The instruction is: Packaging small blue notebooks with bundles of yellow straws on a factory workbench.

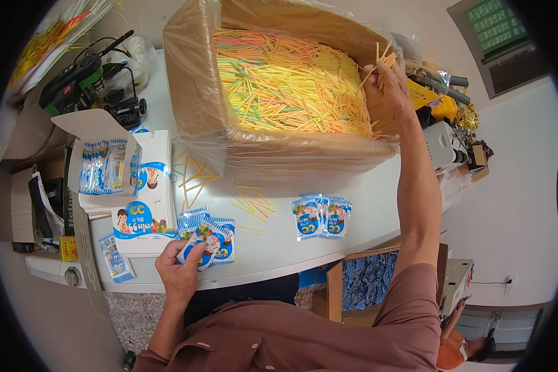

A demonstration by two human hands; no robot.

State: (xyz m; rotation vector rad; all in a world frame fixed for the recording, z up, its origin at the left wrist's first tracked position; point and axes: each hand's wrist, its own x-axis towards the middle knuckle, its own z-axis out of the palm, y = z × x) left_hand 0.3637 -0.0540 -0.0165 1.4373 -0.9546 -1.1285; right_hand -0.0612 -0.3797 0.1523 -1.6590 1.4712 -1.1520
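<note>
A person in a brown shirt sits or stands at the near edge of a white table (273,251); I cannot tell which. The left hand (178,266), at that edge, grasps a small blue-and-white packet (206,245) with the thumb on top; other packets (227,232) lie against it, and I cannot tell whether the fingers grip those too. The right hand (385,84) reaches far across to the right end of a large cardboard box (195,93) lined with clear plastic, closed around a small bunch of thin sticks (387,59). The box is heaped with loose sticks (291,87) in yellow, orange, pink and green. More sticks (253,204) lie scattered on the table nearer the person. To their right is an overlapping group of packets (321,217). On the left, an open white carton (74,164) full of packets rests on a stack of flat printed cartons (144,226); a single packet (116,257) lies nearer. Beyond stands a black-and-green device (77,87). At the near right, below the table, a box of blue shreds (369,282) sits open.
</note>
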